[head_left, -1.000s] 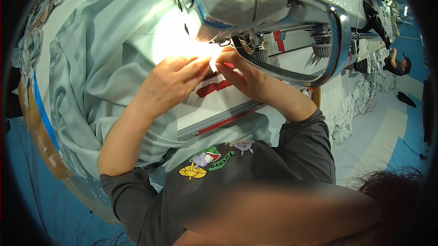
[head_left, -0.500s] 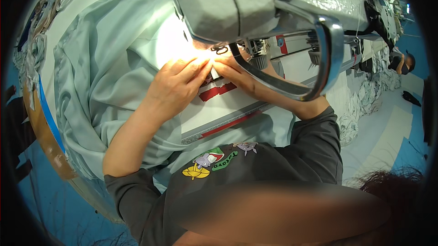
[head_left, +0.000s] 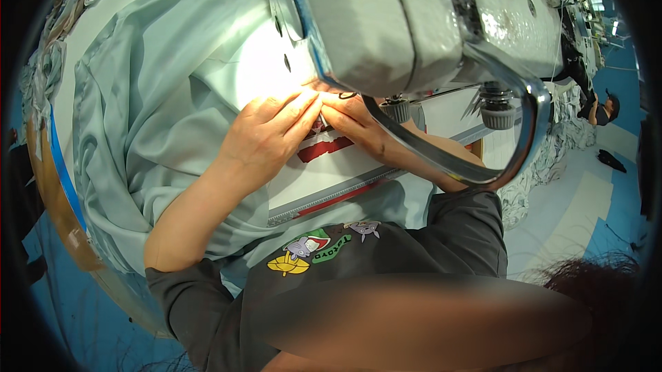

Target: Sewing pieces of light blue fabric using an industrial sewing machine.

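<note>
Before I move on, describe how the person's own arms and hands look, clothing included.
The left hand and right hand are both bare, without gloves. The forearms are uncovered too. Short, dark grey sleeves end around the elbows; they belong to a dark grey top with a cartoon print in grey, yellow, green and red.

Left of the left hand (head_left: 258,137), the cloth (head_left: 138,137) is plain pale grey-green. Above both hands, the machine (head_left: 358,34) is off-white with a blue edge; beside the right hand (head_left: 362,127), the guard (head_left: 531,137) is silver. Just below the hands, the tape (head_left: 325,149) is deep red on the white table (head_left: 296,182); farther below, the ruler (head_left: 314,204) is grey with fine ticks. Below that, the shirt (head_left: 427,255) is dark grey, its print (head_left: 296,251) yellow, green and lilac-grey.
</note>
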### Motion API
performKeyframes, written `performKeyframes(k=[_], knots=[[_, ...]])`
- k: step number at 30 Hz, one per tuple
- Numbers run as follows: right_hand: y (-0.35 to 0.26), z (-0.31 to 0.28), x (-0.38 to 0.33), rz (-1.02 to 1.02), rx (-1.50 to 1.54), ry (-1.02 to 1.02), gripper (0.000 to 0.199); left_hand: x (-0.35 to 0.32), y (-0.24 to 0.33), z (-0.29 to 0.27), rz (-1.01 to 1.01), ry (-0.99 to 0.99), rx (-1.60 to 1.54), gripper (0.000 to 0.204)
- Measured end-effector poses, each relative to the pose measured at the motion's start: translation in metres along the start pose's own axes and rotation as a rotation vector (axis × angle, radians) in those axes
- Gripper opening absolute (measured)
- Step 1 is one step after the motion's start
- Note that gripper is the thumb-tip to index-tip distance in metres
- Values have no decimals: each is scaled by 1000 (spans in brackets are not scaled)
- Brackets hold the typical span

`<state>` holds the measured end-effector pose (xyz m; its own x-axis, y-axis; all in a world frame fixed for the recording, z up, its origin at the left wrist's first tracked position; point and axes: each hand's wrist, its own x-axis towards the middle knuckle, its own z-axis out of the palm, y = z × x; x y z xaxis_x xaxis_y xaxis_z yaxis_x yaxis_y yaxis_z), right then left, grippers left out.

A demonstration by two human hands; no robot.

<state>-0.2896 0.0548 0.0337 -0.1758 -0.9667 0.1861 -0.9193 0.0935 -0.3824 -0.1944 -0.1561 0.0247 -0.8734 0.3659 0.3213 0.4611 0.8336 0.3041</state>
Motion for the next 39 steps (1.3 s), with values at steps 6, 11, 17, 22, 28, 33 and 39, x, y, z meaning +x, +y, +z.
performKeyframes(k=[6, 11, 17, 22, 28, 33, 39], knots=[[9, 18, -5, 50, -93, 32, 41, -1, -7, 2, 19, 27, -7, 37], [6, 6, 8, 371, 338, -118, 40, 2, -12, -5, 21, -15, -18, 40], [9, 9, 11, 357, 488, 59, 23, 4, -18, -3, 26, -46, 52, 37], [15, 34, 8, 793, 1434, 309, 23, 10, -23, -7, 38, -1, 77, 30], [58, 74, -33, 343, 105, -45, 37, 17, -30, -3, 23, 84, 64, 16], [28, 23, -9, 105, -198, 298, 22, 12, -34, -16, 16, 119, 43, 13], [20, -7, -11, 125, -341, 425, 21, -23, -81, -76, -608, 465, 455, 59]])
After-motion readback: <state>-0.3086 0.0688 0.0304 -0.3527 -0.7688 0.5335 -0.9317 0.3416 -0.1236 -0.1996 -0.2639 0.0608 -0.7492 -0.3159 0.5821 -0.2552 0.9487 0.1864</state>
